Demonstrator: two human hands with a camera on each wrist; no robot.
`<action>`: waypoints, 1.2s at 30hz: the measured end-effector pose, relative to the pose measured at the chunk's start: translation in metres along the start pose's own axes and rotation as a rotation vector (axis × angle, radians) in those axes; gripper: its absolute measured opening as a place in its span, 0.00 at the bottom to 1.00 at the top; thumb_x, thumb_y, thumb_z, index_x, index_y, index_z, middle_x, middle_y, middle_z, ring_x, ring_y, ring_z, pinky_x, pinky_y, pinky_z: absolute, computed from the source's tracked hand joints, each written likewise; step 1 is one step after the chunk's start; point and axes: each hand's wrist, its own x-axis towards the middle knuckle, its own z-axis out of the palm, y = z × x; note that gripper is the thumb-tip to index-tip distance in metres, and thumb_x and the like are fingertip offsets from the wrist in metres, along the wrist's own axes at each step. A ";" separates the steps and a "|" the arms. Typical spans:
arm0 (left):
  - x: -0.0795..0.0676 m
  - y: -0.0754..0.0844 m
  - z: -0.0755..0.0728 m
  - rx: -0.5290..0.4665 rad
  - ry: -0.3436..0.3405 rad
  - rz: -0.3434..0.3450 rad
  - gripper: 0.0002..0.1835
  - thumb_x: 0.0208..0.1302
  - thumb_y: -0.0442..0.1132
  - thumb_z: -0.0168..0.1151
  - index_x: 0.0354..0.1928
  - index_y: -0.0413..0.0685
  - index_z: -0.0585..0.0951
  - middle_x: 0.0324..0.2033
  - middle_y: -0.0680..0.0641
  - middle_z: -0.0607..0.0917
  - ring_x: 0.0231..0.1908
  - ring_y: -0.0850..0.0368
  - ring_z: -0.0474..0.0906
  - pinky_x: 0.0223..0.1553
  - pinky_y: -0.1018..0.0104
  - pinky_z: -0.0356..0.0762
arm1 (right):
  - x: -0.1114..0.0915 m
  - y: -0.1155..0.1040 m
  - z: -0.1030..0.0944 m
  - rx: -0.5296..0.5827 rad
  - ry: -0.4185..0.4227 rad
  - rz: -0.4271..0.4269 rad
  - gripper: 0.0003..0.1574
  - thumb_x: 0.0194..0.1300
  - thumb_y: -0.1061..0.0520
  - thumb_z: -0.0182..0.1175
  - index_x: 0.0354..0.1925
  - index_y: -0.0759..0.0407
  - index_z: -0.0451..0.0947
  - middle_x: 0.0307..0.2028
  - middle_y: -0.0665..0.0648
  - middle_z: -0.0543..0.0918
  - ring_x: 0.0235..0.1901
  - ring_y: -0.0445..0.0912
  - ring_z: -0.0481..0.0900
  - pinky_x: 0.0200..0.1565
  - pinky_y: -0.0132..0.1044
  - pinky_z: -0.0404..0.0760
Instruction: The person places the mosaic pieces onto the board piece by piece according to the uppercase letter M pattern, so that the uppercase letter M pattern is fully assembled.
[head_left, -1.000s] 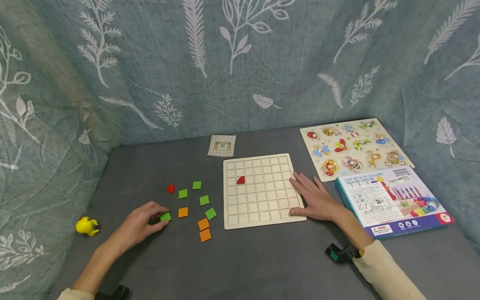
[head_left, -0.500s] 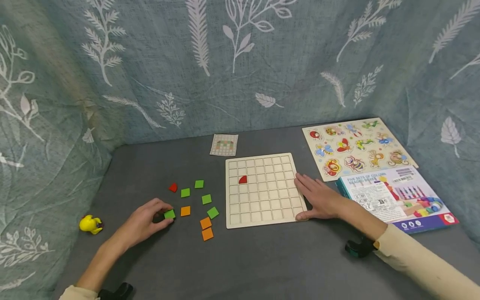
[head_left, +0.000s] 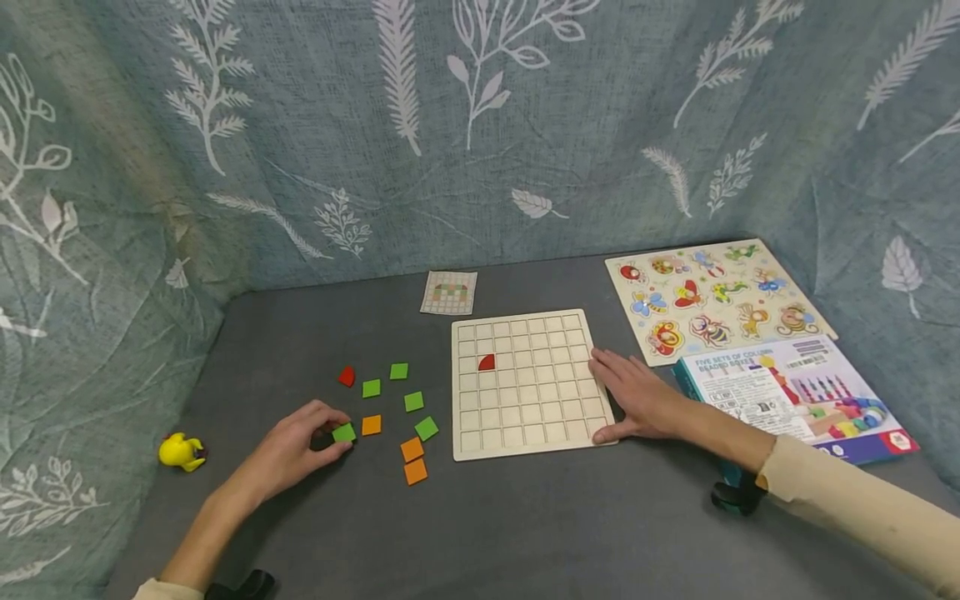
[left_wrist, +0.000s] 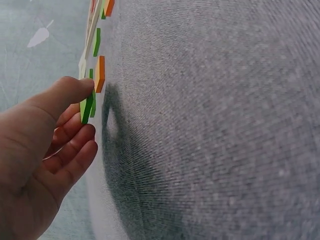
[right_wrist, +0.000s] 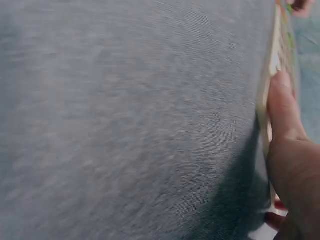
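Observation:
My left hand (head_left: 288,446) pinches a green square tile (head_left: 343,432) between thumb and fingers, and the left wrist view shows this tile (left_wrist: 86,107) tilted on edge. Around it lie loose tiles: a red one (head_left: 347,377), several green squares (head_left: 371,388) and several orange squares (head_left: 371,425). To their right is a wooden grid board (head_left: 525,412), with one red quarter-circle tile (head_left: 487,362) in a cell near its upper left. My right hand (head_left: 637,396) rests along the board's right edge, fingers extended; its thumb (right_wrist: 284,107) lies on the board's rim.
Behind the board lies a small pattern card (head_left: 448,293). At the right, a wooden insect puzzle (head_left: 720,292) sits behind a boxed bead set (head_left: 795,400). A yellow toy (head_left: 181,451) is at the far left. A leaf-patterned curtain (head_left: 300,150) borders the table.
The left hand keeps its pinch on the green tile and has shifted slightly right, nearer the orange squares. The right hand stays at the board's edge while its forearm and sleeve have swung right.

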 end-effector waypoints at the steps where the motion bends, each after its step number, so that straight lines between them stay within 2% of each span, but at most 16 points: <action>1: 0.000 0.000 0.000 -0.001 -0.003 -0.004 0.14 0.55 0.38 0.72 0.43 0.50 0.83 0.37 0.57 0.79 0.36 0.62 0.78 0.38 0.65 0.79 | 0.001 0.001 0.000 0.002 0.006 -0.002 0.69 0.48 0.27 0.67 0.71 0.69 0.56 0.72 0.70 0.58 0.71 0.63 0.59 0.66 0.64 0.61; 5: -0.001 0.000 0.001 -0.003 0.000 -0.010 0.14 0.54 0.38 0.72 0.43 0.49 0.83 0.37 0.56 0.80 0.36 0.61 0.78 0.38 0.65 0.79 | 0.003 0.006 0.001 0.006 0.052 -0.026 0.68 0.47 0.25 0.67 0.69 0.67 0.59 0.69 0.69 0.62 0.68 0.61 0.63 0.65 0.63 0.62; 11: 0.000 -0.001 -0.001 0.001 0.021 -0.002 0.14 0.54 0.37 0.73 0.43 0.49 0.83 0.37 0.56 0.79 0.35 0.61 0.78 0.37 0.66 0.79 | -0.001 0.014 0.006 0.072 0.111 -0.024 0.63 0.48 0.28 0.69 0.70 0.62 0.61 0.70 0.65 0.63 0.68 0.59 0.64 0.65 0.60 0.62; 17: 0.000 0.001 -0.004 -0.008 0.025 -0.009 0.14 0.54 0.37 0.73 0.43 0.50 0.83 0.37 0.56 0.79 0.35 0.62 0.78 0.37 0.66 0.78 | 0.000 0.015 0.002 0.115 0.097 -0.010 0.63 0.47 0.28 0.69 0.70 0.60 0.61 0.71 0.63 0.62 0.68 0.59 0.63 0.64 0.60 0.64; 26: 0.000 0.002 -0.002 -0.054 0.012 -0.012 0.14 0.55 0.36 0.71 0.44 0.47 0.82 0.37 0.54 0.79 0.31 0.68 0.72 0.30 0.71 0.73 | 0.001 0.016 0.001 0.181 0.054 -0.015 0.64 0.47 0.31 0.71 0.71 0.61 0.59 0.73 0.62 0.59 0.72 0.58 0.57 0.69 0.62 0.54; 36: 0.000 0.003 -0.003 -0.054 0.036 0.002 0.14 0.55 0.35 0.71 0.45 0.47 0.82 0.38 0.54 0.79 0.31 0.66 0.73 0.29 0.72 0.73 | 0.000 0.018 0.002 0.141 0.046 -0.050 0.72 0.43 0.26 0.69 0.73 0.63 0.55 0.73 0.64 0.57 0.72 0.59 0.57 0.69 0.62 0.53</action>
